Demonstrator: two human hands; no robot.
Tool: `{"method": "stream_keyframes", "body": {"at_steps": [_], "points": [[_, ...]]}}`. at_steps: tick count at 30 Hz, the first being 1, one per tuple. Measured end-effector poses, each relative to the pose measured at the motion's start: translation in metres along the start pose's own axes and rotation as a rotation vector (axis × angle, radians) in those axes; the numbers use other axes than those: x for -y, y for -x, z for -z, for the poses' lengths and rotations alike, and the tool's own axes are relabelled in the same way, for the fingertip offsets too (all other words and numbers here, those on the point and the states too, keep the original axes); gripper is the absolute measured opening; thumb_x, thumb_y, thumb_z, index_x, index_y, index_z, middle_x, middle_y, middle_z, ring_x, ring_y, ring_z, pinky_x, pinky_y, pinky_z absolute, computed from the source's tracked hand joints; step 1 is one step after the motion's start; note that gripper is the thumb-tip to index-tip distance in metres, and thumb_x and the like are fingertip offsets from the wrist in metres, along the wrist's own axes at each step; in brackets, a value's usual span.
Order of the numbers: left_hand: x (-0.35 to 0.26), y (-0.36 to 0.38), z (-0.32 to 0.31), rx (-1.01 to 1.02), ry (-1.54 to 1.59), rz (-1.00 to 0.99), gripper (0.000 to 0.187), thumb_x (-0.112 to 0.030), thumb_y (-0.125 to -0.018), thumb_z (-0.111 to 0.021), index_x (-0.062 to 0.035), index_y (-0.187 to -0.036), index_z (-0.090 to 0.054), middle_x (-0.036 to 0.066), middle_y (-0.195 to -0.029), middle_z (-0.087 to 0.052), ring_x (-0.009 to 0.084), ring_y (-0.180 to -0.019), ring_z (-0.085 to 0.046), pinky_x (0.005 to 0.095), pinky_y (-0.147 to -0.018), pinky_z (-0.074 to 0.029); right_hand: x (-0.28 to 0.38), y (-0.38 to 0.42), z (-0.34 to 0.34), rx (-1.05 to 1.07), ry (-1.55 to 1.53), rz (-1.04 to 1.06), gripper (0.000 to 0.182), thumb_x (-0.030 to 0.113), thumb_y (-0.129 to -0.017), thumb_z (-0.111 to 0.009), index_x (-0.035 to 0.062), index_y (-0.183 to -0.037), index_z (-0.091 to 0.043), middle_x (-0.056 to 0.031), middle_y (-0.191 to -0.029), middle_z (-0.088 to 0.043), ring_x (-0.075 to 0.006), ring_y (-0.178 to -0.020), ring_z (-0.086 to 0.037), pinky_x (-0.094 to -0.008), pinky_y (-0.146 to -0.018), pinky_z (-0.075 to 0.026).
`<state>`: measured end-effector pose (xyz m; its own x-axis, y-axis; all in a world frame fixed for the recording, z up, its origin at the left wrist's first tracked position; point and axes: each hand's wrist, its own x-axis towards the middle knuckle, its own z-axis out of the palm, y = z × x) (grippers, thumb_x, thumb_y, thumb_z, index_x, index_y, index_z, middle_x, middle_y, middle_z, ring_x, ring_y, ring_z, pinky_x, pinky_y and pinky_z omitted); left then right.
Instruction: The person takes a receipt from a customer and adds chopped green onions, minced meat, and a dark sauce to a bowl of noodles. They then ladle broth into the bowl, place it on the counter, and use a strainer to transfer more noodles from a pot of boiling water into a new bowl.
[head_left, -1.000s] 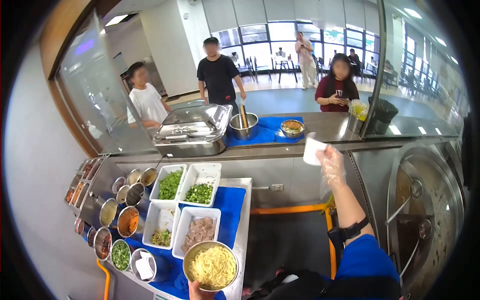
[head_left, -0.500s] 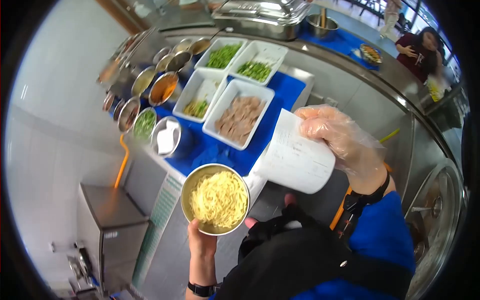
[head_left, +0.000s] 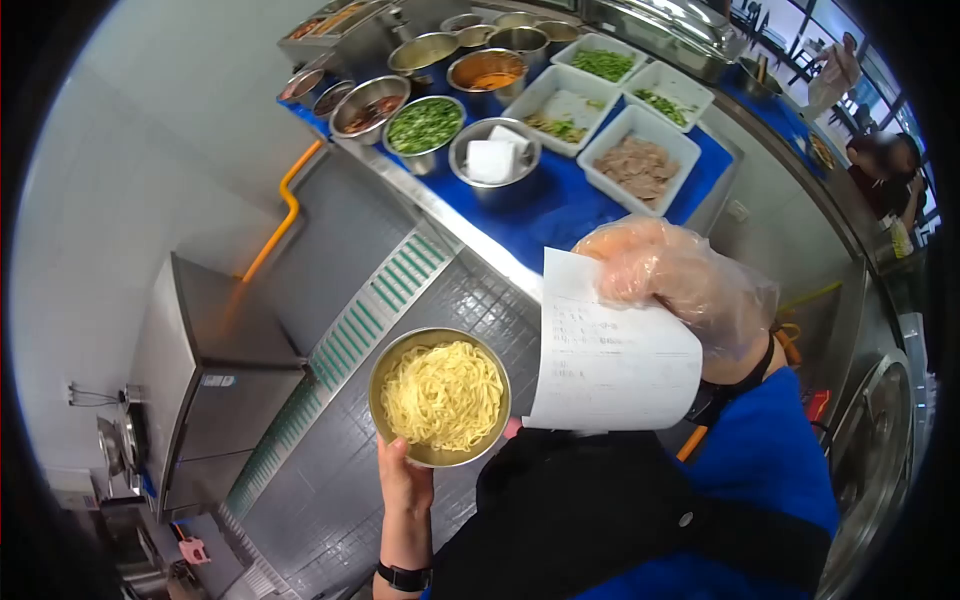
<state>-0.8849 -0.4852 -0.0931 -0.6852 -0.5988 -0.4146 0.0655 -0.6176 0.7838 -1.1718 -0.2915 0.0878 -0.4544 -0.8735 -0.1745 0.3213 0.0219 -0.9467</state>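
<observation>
My left hand (head_left: 406,474) grips the rim of a round metal bowl (head_left: 378,392) from below, thumb over the edge. Pale yellow noodles (head_left: 443,397) fill the bowl. In a clear plastic glove, my right hand (head_left: 665,270) is closed on the upper edge of a white paper slip (head_left: 612,352) with printed lines, too small to read. The slip curls downward beside the bowl, apart from it. Beyond the paper, on the blue-covered counter, stands a white tub of sliced meat (head_left: 637,167). A metal bowl with white blocks (head_left: 495,160) is nearer the counter's front edge.
A bowl of chopped greens (head_left: 425,125), a bowl of orange sauce (head_left: 488,75) and other tubs crowd the counter. A steel cabinet (head_left: 235,370) stands at left, beside a green-slotted floor drain (head_left: 350,330). An orange pipe (head_left: 290,205) runs along the wall. People are at the far right.
The view has swung left, so the counter now lies farther up and right, with more floor showing. Both hands keep their holds; the paper slip now faces me more flatly.
</observation>
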Motion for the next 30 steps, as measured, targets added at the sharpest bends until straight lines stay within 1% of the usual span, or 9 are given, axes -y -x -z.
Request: {"method": "stream_keyframes", "body": {"at_steps": [4, 7, 9, 13, 20, 24, 27, 28, 30], "points": [[-0.027, -0.014, 0.053, -0.023, 0.051, -0.019, 0.074, -0.030, -0.079, -0.066, -0.0073, -0.141, -0.030, 0.012, -0.137, -0.044, 0.0272, -0.124, -0.047, 0.0430, -0.103, -0.042, -0.033, -0.039, -0.034, -0.125, -0.033, -0.042, 0.021, 0.019, -0.088, -0.060, -0.0016, -0.088, -0.062, -0.0018, -0.078, -0.061, -0.0087, -0.074, -0.056, -0.0243, -0.066, -0.044], [-0.042, -0.033, 0.061, -0.034, 0.077, -0.006, 0.074, -0.031, -0.079, -0.066, -0.0069, -0.140, -0.032, 0.012, -0.136, -0.045, 0.0271, -0.124, -0.048, 0.0435, -0.101, -0.043, -0.055, -0.073, -0.008, -0.227, 0.361, -0.072, 0.012, 0.011, -0.085, -0.058, 0.0024, -0.086, -0.065, 0.0012, -0.082, -0.060, -0.0077, -0.077, -0.053, -0.0232, -0.071, -0.042], [-0.051, -0.051, 0.065, -0.025, 0.091, 0.005, 0.073, -0.032, -0.079, -0.066, -0.0065, -0.139, -0.033, 0.012, -0.135, -0.046, 0.0270, -0.123, -0.049, 0.0435, -0.101, -0.044, -0.070, -0.079, 0.020, -0.363, 0.614, -0.148, 0.014, 0.020, -0.089, -0.061, 0.0066, -0.086, -0.062, 0.0024, -0.082, -0.060, -0.0060, -0.077, -0.053, -0.0214, -0.072, -0.044], [-0.077, -0.102, 0.061, 0.020, 0.058, 0.022, 0.074, -0.033, -0.078, -0.067, -0.0042, -0.138, -0.036, 0.011, -0.133, -0.048, 0.0269, -0.121, -0.050, 0.0433, -0.100, -0.044, -0.093, -0.104, 0.075, -0.653, 0.352, -0.058, 0.008, 0.010, -0.088, -0.058, 0.0060, -0.091, -0.064, 0.0019, -0.083, -0.062, -0.0061, -0.076, -0.055, -0.0230, -0.070, -0.045], [-0.130, -0.206, 0.008, 0.016, -0.046, 0.008, 0.075, -0.035, -0.076, -0.068, -0.0013, -0.136, -0.039, 0.012, -0.133, -0.050, 0.0263, -0.121, -0.050, 0.0415, -0.103, -0.041, -0.108, -0.254, 0.155, -0.532, -0.050, 0.186, 0.023, 0.006, -0.086, -0.057, 0.0003, -0.107, -0.062, -0.0086, -0.097, -0.067, -0.0143, -0.090, -0.063, -0.0276, -0.082, -0.050], [-0.153, -0.259, -0.021, 0.009, -0.086, 0.002, 0.075, -0.039, -0.077, -0.066, -0.0009, -0.136, -0.040, 0.013, -0.133, -0.050, 0.0272, -0.122, -0.049, 0.0415, -0.103, -0.040, -0.127, -0.327, 0.188, -0.655, 0.890, -0.108, 0.039, 0.019, -0.083, -0.057, 0.0050, -0.119, -0.059, -0.0183, -0.107, -0.066, -0.0314, -0.097, -0.064, -0.0376, -0.089, -0.048], [-0.164, -0.289, -0.033, -0.007, -0.051, 0.039, 0.077, -0.038, -0.076, -0.067, -0.0008, -0.136, -0.039, 0.012, -0.133, -0.049, 0.0267, -0.122, -0.049, 0.0413, -0.104, -0.040, -0.121, -0.343, 0.200, -0.654, 1.090, -0.137, 0.040, 0.014, -0.080, -0.061, -0.0003, -0.117, -0.057, -0.0161, -0.096, -0.067, -0.0283, -0.088, -0.065, -0.0352, -0.081, -0.050], [-0.167, -0.299, -0.039, -0.010, -0.031, 0.056, 0.077, -0.037, -0.076, -0.069, -0.0008, -0.137, -0.038, 0.012, -0.134, -0.049, 0.0262, -0.122, -0.049, 0.0410, -0.104, -0.040, -0.088, -0.345, 0.186, -0.610, 1.191, -0.310, 0.038, 0.014, -0.081, -0.061, 0.0030, -0.118, -0.058, -0.0155, -0.098, -0.067, -0.0306, -0.089, -0.065, -0.0367, -0.082, -0.049], [-0.170, -0.319, -0.043, -0.003, -0.040, 0.057, 0.078, -0.037, -0.076, -0.069, -0.0012, -0.137, -0.037, 0.012, -0.134, -0.049, 0.0263, -0.123, -0.049, 0.0410, -0.104, -0.039, -0.073, -0.343, 0.174, -0.691, 1.456, -0.054, 0.034, 0.019, -0.082, -0.059, 0.0073, -0.114, -0.060, -0.0146, -0.100, -0.066, -0.0317, -0.095, -0.062, -0.0401, -0.087, -0.048]]}}
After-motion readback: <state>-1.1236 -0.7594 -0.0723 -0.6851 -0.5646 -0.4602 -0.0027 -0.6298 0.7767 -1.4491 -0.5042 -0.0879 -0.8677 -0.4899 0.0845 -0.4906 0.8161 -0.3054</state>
